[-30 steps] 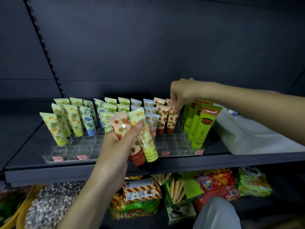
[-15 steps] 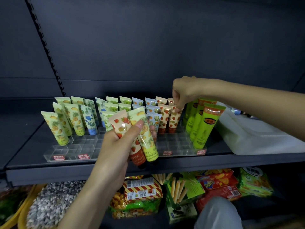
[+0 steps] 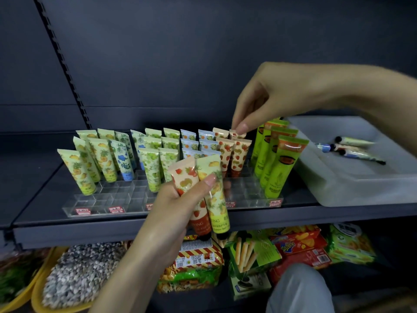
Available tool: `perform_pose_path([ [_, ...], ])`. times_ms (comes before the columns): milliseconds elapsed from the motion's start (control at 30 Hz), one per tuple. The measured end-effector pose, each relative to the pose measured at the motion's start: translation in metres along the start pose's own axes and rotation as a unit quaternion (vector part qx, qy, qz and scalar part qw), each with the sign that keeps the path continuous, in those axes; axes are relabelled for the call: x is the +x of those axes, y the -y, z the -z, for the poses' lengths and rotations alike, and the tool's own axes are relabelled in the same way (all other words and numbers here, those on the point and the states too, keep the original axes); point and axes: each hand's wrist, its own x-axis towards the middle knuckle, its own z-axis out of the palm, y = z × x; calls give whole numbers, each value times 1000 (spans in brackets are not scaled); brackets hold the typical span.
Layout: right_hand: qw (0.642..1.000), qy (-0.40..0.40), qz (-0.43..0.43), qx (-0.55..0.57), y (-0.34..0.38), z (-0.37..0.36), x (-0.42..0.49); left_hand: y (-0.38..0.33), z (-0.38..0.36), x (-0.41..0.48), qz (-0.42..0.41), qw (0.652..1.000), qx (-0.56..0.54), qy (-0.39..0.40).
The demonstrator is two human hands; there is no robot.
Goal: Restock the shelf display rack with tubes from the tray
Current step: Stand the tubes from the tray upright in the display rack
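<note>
Right hand (image 3: 266,100) pinches rear tube (image 3: 237,133), 1 o'clock on rack (image 3: 126,199); left hand (image 3: 180,206), 6 o'clock, grips two tubes (image 3: 203,177). Risk: crooked seating may topple neighbours (image 3: 239,154).

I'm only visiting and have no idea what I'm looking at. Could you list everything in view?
Clear plastic display rack: one, transparent, on the dark grey shelf.
Small fruit-print tubes: many, yellow, blue, green, orange, standing in the rack's rear compartments.
Tall lime-green tubes: four, rack's right end.
White plastic tray: one, right of the rack, holding a few lying tubes.
Snack packets: several, red and green, lower shelf.
Yellow basket: one, lower left, holding pale seeds.
Left hand: grips an orange strawberry tube and a yellow pineapple tube.
Right hand: pinches a back-row strawberry tube.
</note>
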Motion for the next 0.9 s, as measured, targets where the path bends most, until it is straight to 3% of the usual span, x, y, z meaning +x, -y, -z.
perform_pose_path([
  [300, 998, 31, 39, -26, 28, -40, -6, 6, -6, -10, -11, 1000, 2, 13],
  [667, 990, 116, 42, 71, 65, -57, 26, -1, 35, -36, -34, 999, -42, 8],
  [900, 989, 85, 67, 106, 90, -51, 42, 4, 73, -53, -42, 999, -18, -20],
])
